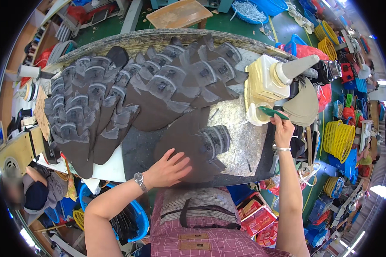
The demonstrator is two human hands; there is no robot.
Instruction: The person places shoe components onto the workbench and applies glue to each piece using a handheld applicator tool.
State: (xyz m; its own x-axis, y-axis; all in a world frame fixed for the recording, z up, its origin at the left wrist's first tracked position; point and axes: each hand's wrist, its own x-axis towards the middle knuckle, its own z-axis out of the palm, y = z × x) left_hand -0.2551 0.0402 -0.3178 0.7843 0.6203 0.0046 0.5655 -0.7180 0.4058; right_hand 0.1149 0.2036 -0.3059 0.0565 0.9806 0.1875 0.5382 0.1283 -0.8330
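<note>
My left hand (pixel 169 168) lies with its fingers spread on a dark brown, sheet-like cut piece (pixel 186 150), near the table's front edge. That piece has a ridged grey patch at its right end. My right hand (pixel 282 129) pinches a flat green spreader (pixel 271 112). The spreader's tip is at the small open mouth of a whitish glue container (pixel 256 115); its tip is partly hidden there. A grey cone (pixel 299 68) sticks out of the container's upper part. More dark pieces with grey ridged bands (pixel 163 85) overlap across the table's far and left side.
A stack of beige rounded sheets (pixel 303 103) stands right of the glue container. The worktable's glue-stained surface (pixel 240 145) shows between the pieces and the container. A blue basket (pixel 133 218) is below at left, red boxes (pixel 257 214) at right. Another person (pixel 40 190) is at far left.
</note>
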